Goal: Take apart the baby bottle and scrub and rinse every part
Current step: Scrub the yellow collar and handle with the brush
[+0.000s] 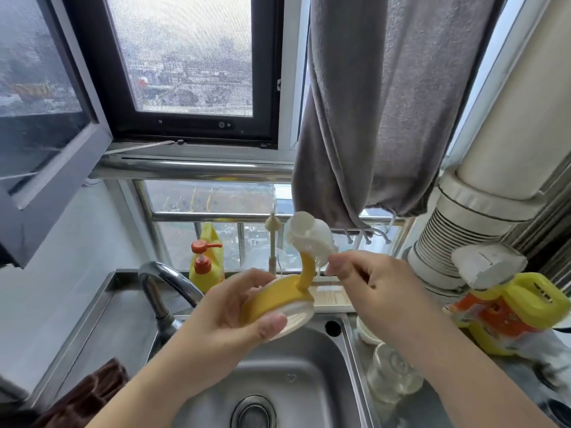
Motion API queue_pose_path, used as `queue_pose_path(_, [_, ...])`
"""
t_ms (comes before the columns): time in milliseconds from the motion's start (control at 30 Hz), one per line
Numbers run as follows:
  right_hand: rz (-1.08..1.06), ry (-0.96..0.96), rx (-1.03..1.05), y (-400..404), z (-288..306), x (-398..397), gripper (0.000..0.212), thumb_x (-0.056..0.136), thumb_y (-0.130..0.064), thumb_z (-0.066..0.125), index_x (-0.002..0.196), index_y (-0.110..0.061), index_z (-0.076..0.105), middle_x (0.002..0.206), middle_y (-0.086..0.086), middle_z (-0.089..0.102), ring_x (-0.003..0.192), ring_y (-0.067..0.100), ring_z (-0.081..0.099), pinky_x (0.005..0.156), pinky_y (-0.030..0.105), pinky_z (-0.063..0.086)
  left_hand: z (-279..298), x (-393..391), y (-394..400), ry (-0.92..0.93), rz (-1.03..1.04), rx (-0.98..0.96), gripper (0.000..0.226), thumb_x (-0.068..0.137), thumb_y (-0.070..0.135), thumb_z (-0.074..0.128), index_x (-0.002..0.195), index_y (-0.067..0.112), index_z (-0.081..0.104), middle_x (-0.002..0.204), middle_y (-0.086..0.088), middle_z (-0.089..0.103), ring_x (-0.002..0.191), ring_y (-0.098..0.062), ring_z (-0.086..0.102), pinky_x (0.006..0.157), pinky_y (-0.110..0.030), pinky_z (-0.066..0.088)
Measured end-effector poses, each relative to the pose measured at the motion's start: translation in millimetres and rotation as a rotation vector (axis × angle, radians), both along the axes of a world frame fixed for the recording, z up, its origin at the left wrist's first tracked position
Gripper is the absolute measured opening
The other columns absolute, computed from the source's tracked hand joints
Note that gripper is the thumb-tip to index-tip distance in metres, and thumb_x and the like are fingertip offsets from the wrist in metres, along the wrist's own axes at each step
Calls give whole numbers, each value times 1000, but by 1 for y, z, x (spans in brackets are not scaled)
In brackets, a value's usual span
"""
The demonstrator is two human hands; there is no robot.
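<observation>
Holding: the yellow bottle collar (275, 299) is gripped above the sink (296, 366) by the left hand (228, 316), thumb curled over its clear threaded rim, fingers wrapped behind.
Cap: a white flip cap (304, 236) is carried upright on a yellow hinge arm (306, 271) rising from the collar.
Right hand (370, 285): fingers are curled and pinched together on a small clear part just beside the cap; what that part is cannot be told.
Bottle body: a clear glass bottle (392, 375) is laid on the counter right of the sink, next to a white bowl (367, 335).
Brush: a thin bottle brush (272, 239) is stood upright on the ledge behind the sink.
Tap (163, 285): curved over the basin's left side, with a yellow detergent pump bottle (205, 267) behind it.
Surroundings: a grey towel (370, 118) is hung above, and a brown cloth (89, 393) is laid at the left.
</observation>
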State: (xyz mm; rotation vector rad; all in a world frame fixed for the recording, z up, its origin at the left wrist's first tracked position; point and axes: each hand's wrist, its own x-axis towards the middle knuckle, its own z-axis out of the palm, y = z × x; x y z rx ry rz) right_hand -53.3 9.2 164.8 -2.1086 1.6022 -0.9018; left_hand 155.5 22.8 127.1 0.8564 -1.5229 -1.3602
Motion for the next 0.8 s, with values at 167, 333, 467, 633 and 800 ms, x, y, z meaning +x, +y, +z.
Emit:
queue_pose_path(167, [-12, 50, -18, 11, -15, 2, 56, 81, -63, 29, 81, -19, 64, 54, -21, 51, 57, 5, 47, 50, 21, 32, -3, 6, -2, -12, 81, -18, 44, 55, 60, 80, 91, 37, 68, 81, 2, 69, 74, -6, 62, 68, -17, 47])
queue_pose_path(333, [54, 89, -79, 16, -28, 17, 55, 83, -71, 22, 90, -29, 56, 50, -11, 47, 57, 10, 47, 52, 26, 35, -6, -3, -5, 145, 159, -1, 40, 53, 50, 83, 85, 30, 68, 70, 1, 65, 65, -6, 56, 62, -16, 46])
queue_pose_path(467, [-83, -96, -50, 9, -35, 12, 52, 88, -63, 35, 76, -21, 63, 51, -15, 50, 55, 9, 45, 52, 22, 32, -10, -1, -7, 207, 180, -19, 49, 52, 59, 83, 88, 29, 67, 62, -2, 59, 59, -10, 52, 60, -16, 44])
queue_pose_path(633, [-20, -119, -9, 14, -38, 17, 39, 89, -62, 34, 69, -39, 59, 59, -13, 52, 57, 7, 45, 53, 21, 32, -12, 0, -12, 250, 183, 14, 55, 46, 58, 86, 88, 27, 67, 65, -3, 61, 58, -10, 53, 59, -17, 46])
queue_pose_path(800, [-19, -136, -34, 11, -44, 14, 62, 83, -68, 29, 80, -17, 65, 62, -7, 52, 58, 10, 45, 53, 22, 33, -9, -3, -13, 275, 163, 10, 52, 46, 56, 86, 86, 28, 68, 63, -2, 61, 60, -11, 55, 58, -17, 47])
